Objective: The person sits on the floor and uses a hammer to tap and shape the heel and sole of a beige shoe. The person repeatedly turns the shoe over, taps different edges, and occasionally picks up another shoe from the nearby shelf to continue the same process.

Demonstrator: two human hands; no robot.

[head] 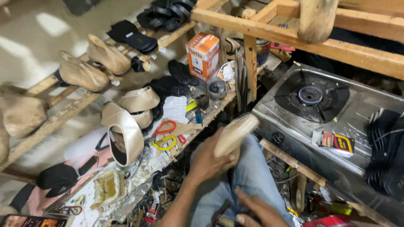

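While the left hand [209, 162] wraps closed around a beige shoe upper [234, 133] above the lap, centre frame, the right hand [257, 211] rests lower right on the jeans [252, 172], grip unclear. Left, near: cluttered workbench [126, 185] with scissors [165, 135], a beige heel counter [126, 134] and an orange box [203, 55]. Right, far: a gas stove [311, 101] with a small packet [336, 142].
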